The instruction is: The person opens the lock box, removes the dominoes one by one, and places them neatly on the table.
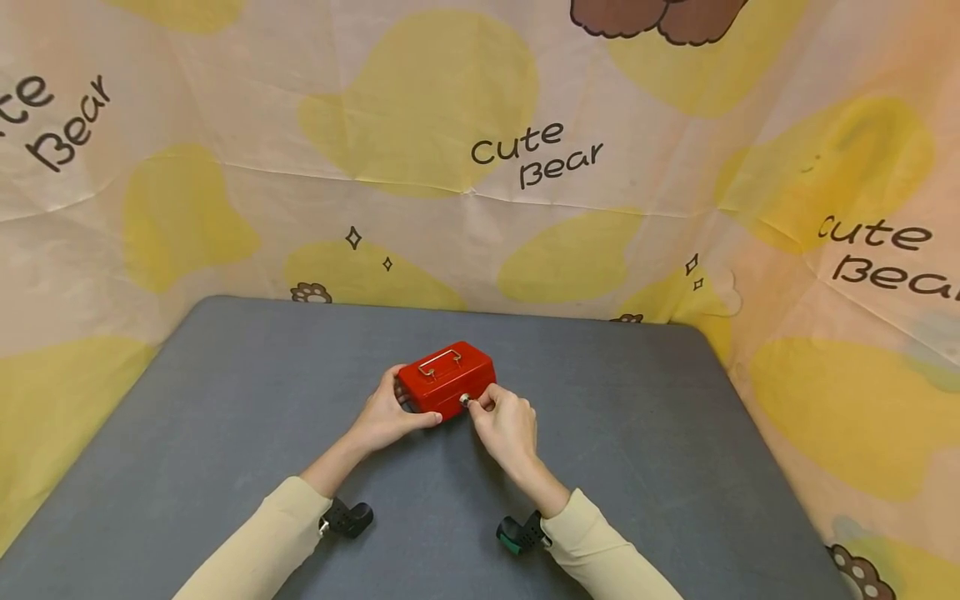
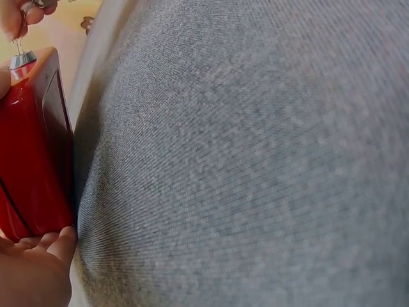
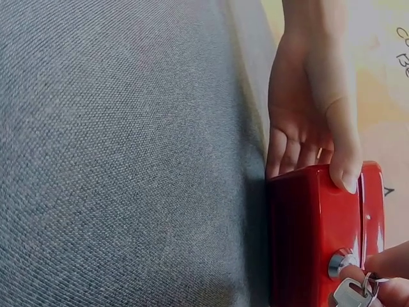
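Observation:
A small red cash box (image 1: pixel 468 362) with a wire handle (image 1: pixel 440 363) on its lid is in the middle of the table. My left hand (image 1: pixel 384 419) grips its left end, thumb on the front face and fingers at the side. In both wrist views the box's underside shows, partly raised from the table. A round silver lock (image 3: pixel 337 262) sits in the front face. At this lock my right hand (image 1: pixel 507 427) pinches a key, whose blade is hidden. Another silver key (image 3: pixel 351 295) hangs by a ring beside the fingers.
The grey table (image 1: pixel 645 433) has rounded far corners. Behind it and along both sides hangs a printed cloth (image 1: pixel 420 100) with yellow patches and lettering. Black wrist devices (image 1: pixel 351 518) are worn on both wrists, close above the table.

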`<state>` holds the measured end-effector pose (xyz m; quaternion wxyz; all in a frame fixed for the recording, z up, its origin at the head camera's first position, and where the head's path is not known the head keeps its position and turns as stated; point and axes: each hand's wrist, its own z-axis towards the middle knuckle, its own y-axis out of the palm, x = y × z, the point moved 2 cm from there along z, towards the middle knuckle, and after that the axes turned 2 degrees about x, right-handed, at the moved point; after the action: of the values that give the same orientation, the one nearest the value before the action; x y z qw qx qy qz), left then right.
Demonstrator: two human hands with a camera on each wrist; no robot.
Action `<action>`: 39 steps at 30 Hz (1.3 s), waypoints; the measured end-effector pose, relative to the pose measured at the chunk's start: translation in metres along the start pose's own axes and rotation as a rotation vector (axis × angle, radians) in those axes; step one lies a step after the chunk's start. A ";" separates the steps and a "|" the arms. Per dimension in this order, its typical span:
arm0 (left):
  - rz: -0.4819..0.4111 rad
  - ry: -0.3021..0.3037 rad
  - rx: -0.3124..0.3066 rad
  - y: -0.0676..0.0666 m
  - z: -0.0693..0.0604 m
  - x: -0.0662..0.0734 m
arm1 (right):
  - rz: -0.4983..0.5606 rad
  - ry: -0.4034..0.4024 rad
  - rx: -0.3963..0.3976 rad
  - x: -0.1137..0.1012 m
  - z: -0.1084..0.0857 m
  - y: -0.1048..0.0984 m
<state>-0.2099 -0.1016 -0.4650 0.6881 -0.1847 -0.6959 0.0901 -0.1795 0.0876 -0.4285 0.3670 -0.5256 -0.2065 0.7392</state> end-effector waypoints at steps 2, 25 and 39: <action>0.006 -0.008 0.002 0.000 0.000 0.000 | -0.003 -0.002 0.006 0.000 0.000 0.000; 0.013 -0.016 0.012 0.000 0.001 -0.001 | -0.030 -0.032 -0.009 -0.002 0.000 -0.001; 0.022 -0.011 0.022 0.001 0.003 -0.002 | 0.011 0.002 -0.045 0.000 0.004 -0.001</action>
<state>-0.2125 -0.1013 -0.4675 0.6851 -0.1844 -0.6966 0.1065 -0.1829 0.0889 -0.4261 0.3512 -0.5356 -0.2197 0.7359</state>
